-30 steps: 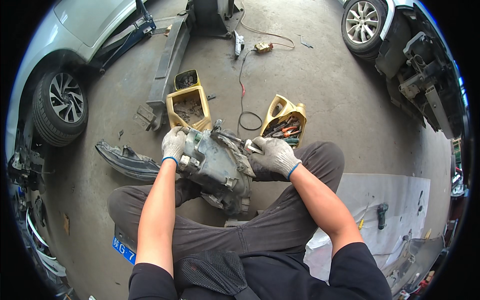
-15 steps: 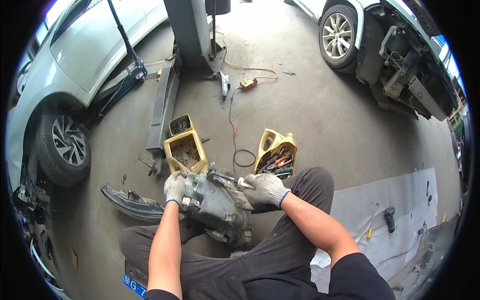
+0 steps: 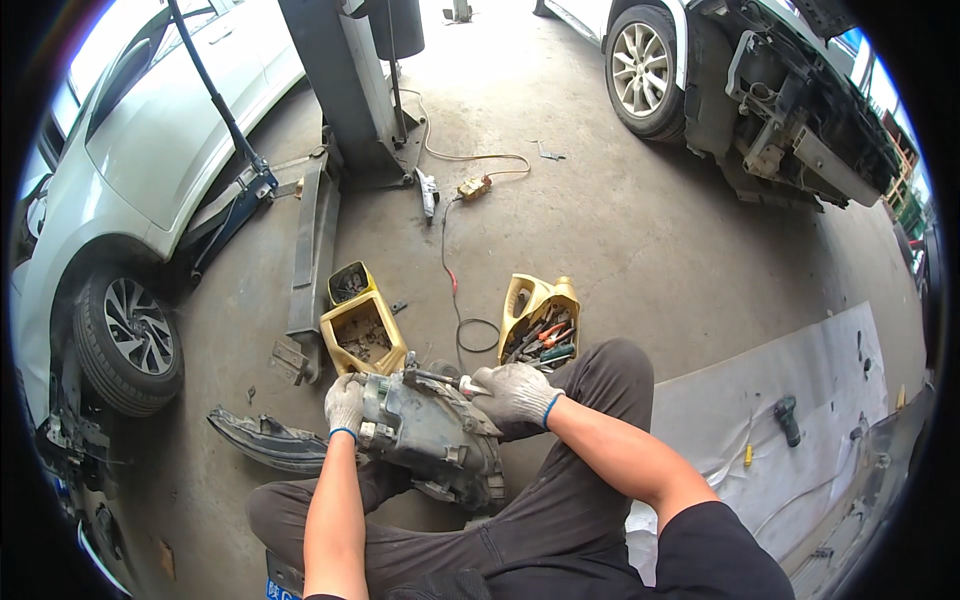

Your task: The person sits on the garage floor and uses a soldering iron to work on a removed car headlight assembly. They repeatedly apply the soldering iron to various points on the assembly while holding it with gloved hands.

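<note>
A grey, dusty car headlight housing [image 3: 425, 430] rests across my lap, its back side upward. My left hand [image 3: 344, 404], in a pale knitted glove with a blue cuff, is closed on the housing's upper left edge, beside its connectors. My right hand [image 3: 515, 393], gloved alike, is closed round a screwdriver-like tool [image 3: 468, 386] with a whitish and red handle. The tool's metal shaft points left along the top edge of the housing; its tip is too small to make out. A long lamp-like part [image 3: 268, 440] lies on the floor by my left knee.
Ahead stand cut yellow jugs, one with small hardware [image 3: 327, 328], another with hand tools [image 3: 505, 340]. A cable [image 3: 452, 280] runs over the floor. A cordless drill [image 3: 787, 420] and yellow-handled screwdriver [image 3: 747, 455] lie on a pale sheet [image 3: 700, 400] at right. Cars and a lift post [image 3: 345, 90] stand around.
The view has shifted slightly, so the floor and cars sit a little differently. Both hands keep their grips; the right hand and its tool have moved slightly relative to the housing.
</note>
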`<action>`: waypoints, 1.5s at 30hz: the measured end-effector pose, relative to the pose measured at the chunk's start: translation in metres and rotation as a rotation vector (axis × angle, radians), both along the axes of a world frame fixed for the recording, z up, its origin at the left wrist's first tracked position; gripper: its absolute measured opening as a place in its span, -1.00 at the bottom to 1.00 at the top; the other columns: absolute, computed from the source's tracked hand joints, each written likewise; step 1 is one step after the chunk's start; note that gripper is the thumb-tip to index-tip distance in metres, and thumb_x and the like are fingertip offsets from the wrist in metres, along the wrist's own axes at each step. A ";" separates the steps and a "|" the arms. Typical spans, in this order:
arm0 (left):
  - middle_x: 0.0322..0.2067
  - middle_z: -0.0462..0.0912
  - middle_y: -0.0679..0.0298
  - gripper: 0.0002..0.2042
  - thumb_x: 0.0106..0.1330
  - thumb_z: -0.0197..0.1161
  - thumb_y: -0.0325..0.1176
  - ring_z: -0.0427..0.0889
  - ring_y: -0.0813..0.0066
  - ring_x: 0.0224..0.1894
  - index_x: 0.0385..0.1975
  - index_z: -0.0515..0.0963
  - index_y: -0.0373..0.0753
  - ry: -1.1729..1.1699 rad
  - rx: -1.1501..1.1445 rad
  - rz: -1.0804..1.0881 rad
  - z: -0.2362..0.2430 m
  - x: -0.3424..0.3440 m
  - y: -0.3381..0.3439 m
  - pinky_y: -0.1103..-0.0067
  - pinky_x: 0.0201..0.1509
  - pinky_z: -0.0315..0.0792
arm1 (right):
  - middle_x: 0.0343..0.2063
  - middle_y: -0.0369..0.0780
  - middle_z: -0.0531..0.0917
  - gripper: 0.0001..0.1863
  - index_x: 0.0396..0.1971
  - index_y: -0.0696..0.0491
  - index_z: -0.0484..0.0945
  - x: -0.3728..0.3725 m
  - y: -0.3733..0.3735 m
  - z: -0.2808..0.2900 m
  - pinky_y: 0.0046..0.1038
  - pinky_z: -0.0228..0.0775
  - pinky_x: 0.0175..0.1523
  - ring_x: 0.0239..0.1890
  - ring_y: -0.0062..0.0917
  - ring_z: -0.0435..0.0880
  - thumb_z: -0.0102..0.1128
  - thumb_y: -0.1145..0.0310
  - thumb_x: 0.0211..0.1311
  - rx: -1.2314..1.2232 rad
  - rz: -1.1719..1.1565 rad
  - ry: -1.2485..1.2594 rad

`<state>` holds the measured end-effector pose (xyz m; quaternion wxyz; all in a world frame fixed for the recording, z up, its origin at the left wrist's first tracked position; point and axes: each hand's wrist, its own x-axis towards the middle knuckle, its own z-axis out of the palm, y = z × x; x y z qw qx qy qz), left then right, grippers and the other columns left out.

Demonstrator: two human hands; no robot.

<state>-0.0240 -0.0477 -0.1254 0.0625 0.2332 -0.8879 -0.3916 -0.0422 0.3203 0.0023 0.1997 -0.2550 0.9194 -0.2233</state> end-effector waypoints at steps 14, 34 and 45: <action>-0.26 0.78 0.11 -0.70 0.29 0.10 -0.35 0.73 0.30 -0.19 -0.15 0.69 -0.35 0.007 0.152 -0.002 0.005 0.001 0.001 0.48 0.00 0.53 | -0.20 0.12 0.69 -0.50 0.02 0.10 0.51 -0.006 0.001 0.007 -0.06 0.45 0.06 -0.06 0.02 0.67 0.10 -0.01 0.28 -0.136 -0.202 -0.146; -0.15 0.73 -0.05 -0.64 0.30 0.09 -0.16 0.68 -0.02 -0.02 -0.09 0.71 -0.19 0.002 -0.010 -0.010 -0.016 -0.001 -0.014 0.30 0.08 0.50 | -0.28 0.06 0.70 -0.40 -0.12 0.18 0.61 -0.006 0.000 -0.012 -0.18 0.48 -0.02 -0.11 -0.11 0.70 0.01 -0.15 0.36 -0.406 -0.399 -0.261; -0.14 0.75 0.05 -0.65 0.31 0.11 -0.21 0.71 0.10 -0.04 -0.05 0.69 -0.21 -0.036 0.110 0.012 -0.013 -0.006 0.001 0.36 0.08 0.51 | -0.21 0.16 0.66 -0.42 -0.12 0.17 0.54 0.032 -0.018 0.003 -0.02 0.41 0.07 -0.06 0.06 0.65 -0.10 -0.13 0.42 -0.283 -0.225 -0.261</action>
